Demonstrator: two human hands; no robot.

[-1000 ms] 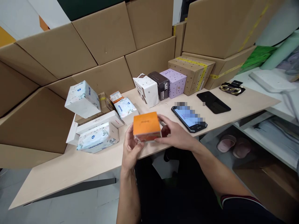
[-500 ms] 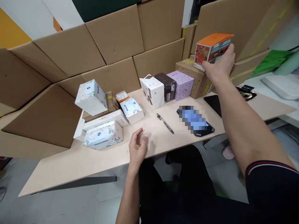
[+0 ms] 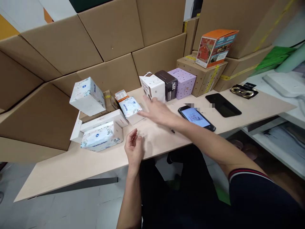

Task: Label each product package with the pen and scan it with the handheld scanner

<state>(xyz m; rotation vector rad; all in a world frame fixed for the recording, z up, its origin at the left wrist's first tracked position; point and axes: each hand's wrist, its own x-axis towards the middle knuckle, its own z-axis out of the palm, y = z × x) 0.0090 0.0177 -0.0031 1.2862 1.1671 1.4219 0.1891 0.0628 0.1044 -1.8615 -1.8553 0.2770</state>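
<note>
My right hand (image 3: pixel 156 111) reaches across the table, fingers spread, holding nothing. Its fingertips are near a tissue pack (image 3: pixel 131 106) with a floral print and in front of a white box (image 3: pixel 153 88) with brown print; contact cannot be made out. At the table's front edge, my left hand (image 3: pixel 133 148) rests half curled, thumb apart and nothing in it. An orange-topped box (image 3: pixel 213 49) stands on a dotted cardboard box (image 3: pixel 202 74) at the right. My right arm mostly covers a pen (image 3: pixel 172 130).
Left of my hands is a pile with another tissue pack (image 3: pixel 102 136), a long white box (image 3: pixel 107 121) and a top tissue pack (image 3: pixel 87 97). A dark box (image 3: pixel 168 84), a purple box (image 3: pixel 183 82), a lit phone (image 3: pixel 196 117) and a black phone-like slab (image 3: pixel 223 105) lie rightward.
My right hand has let go of the orange-topped box, leaving it on the dotted cardboard box, and has swung left and down to the tissue pack. My left hand has barely moved.
</note>
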